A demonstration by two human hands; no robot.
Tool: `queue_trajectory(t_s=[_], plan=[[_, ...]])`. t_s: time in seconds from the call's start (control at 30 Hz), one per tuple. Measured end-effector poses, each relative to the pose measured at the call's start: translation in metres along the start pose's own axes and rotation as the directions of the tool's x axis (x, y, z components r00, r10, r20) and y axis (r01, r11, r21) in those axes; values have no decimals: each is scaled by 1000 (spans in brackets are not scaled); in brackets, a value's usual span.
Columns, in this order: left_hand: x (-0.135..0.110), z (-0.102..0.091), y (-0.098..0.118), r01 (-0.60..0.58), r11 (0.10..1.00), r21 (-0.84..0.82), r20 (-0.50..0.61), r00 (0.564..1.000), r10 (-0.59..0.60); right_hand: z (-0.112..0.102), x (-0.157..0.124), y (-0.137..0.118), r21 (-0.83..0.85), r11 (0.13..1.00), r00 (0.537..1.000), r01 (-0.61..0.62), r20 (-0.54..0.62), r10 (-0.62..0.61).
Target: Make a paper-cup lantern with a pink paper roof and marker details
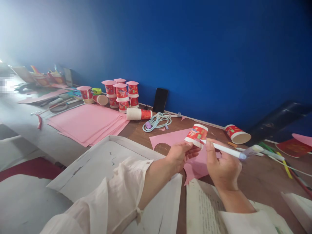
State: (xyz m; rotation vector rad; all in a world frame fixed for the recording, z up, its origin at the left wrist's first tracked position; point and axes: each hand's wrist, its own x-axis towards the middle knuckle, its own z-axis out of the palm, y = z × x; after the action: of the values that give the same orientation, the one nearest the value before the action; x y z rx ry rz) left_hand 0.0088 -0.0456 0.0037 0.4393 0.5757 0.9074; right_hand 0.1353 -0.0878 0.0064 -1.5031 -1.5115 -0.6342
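My left hand point(180, 154) grips a red and white paper cup point(197, 134), holding it upside down on a pink paper sheet point(170, 138) that has a round hole cut from it. My right hand point(223, 165) is closed around a white pen point(225, 150) whose tip touches the cup's rim. Both hands work close together above the brown table point(263, 175).
A pile of pink sheets point(90, 122) lies at the left, with stacked red cups point(122, 94) topped by pink discs behind it. A lying cup stack point(138, 114), a coiled cable point(157, 122), a black phone point(160, 100), another cup point(237, 134) and coloured pens point(280, 156) surround the hands. White paper point(109, 169) lies below.
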Motion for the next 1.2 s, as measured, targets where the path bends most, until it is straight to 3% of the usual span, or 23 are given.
queue_trajectory(t_s=[1.2], plan=[[3, -1, 1, 10, 998, -56, -15, 1000, -11, 0, -4, 0, -14, 1000, 1000, -18, 11, 18]])
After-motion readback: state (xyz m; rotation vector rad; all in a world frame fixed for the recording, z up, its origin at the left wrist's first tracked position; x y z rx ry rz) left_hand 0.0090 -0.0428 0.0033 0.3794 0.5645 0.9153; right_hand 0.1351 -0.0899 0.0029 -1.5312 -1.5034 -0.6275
